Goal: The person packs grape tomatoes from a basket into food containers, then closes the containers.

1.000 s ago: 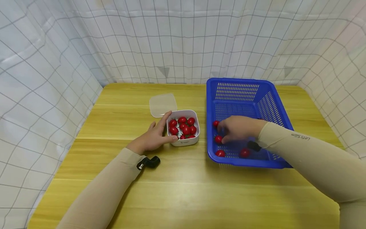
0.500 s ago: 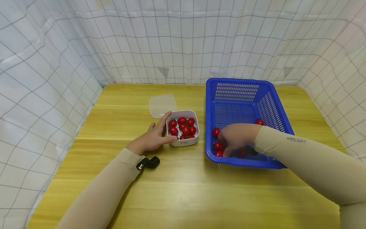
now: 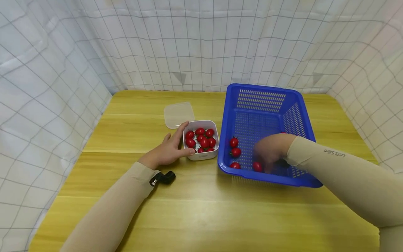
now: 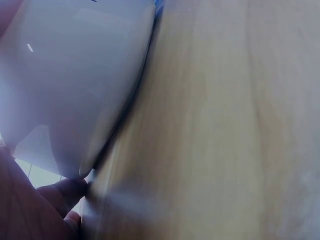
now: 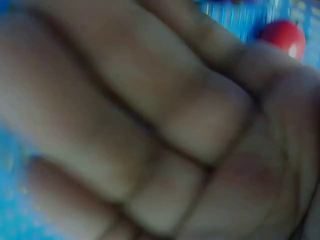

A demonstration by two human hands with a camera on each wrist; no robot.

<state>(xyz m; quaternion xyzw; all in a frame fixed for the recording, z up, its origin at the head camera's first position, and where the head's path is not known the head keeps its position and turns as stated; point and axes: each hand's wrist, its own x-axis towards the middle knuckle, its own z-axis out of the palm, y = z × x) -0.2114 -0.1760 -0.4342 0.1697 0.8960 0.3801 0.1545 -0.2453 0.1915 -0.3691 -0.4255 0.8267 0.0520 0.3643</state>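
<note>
My left hand (image 3: 168, 148) rests along the left side of a white box (image 3: 203, 156), forefinger at its back corner and thumb by the front rim. Inside lie several cherry tomatoes (image 3: 204, 142). The left wrist view shows the box's smooth wall (image 4: 75, 75) with fingers around its lower edge. My right hand (image 3: 272, 148), blurred, reaches down into a blue basket (image 3: 262, 179). Close to it lies a cherry tomato (image 3: 257, 166), with others (image 3: 235, 152) along the basket's left side. In the right wrist view the fingers are extended, slightly bent, and one tomato (image 5: 285, 39) shows beyond them.
A translucent flat lid (image 3: 179, 114) lies behind the white box. Both stand on a wooden table (image 3: 189, 213) with the basket at right. White checked curtains (image 3: 204, 45) enclose the back and sides. Another tomato (image 3: 283, 132) peeks out behind my right wrist.
My right hand has moved from the basket's left side toward its middle. The basket's near end has swung slightly left, and tomatoes inside have shifted. My left hand and the box stay put.
</note>
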